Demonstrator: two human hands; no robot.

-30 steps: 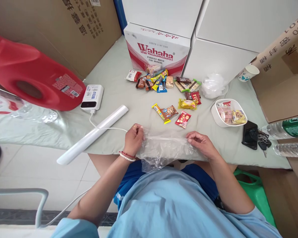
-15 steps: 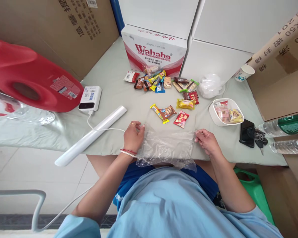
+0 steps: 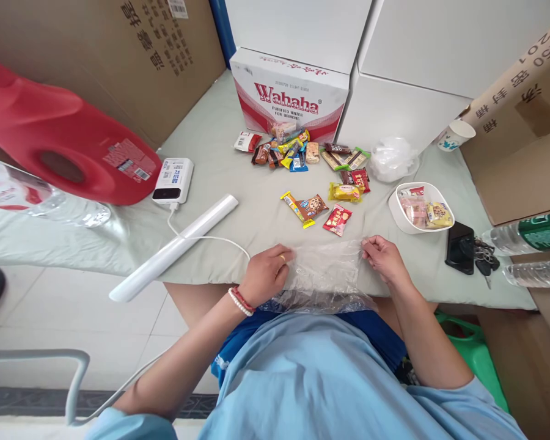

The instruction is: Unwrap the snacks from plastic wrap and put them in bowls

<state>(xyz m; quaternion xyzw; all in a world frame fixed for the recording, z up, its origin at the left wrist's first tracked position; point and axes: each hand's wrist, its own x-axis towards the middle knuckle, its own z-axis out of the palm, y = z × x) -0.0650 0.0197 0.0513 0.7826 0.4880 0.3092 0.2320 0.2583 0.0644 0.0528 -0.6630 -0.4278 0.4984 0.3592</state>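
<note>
A clear plastic bag (image 3: 325, 269) lies flat at the near edge of the cloth-covered table, its lower part hanging over my lap. My right hand (image 3: 382, 256) pinches its upper right corner between thumb and fingers. At the bag's left side is my left hand (image 3: 268, 274), its fingers closed on the film and slightly blurred at the tips. Just beyond the bag are a red snack packet (image 3: 337, 220), a brown cookie packet (image 3: 312, 208) crossing a yellow-ended bar, and a yellow-wrapped cake (image 3: 345, 192).
More wrapped snacks (image 3: 288, 150) are heaped before a Wahaha carton (image 3: 288, 91). To the right stand a white tub (image 3: 396, 211) of snacks, a crumpled plastic bag (image 3: 393, 159), a paper cup (image 3: 456, 134) and a phone (image 3: 459, 247). On the left are a white tube (image 3: 174, 247), a cable and a red jug (image 3: 68, 140).
My left hand has moved right and slightly nearer to me, from the bag's upper left corner inward. The bag's top edge spans less. My right hand keeps its pinch.
</note>
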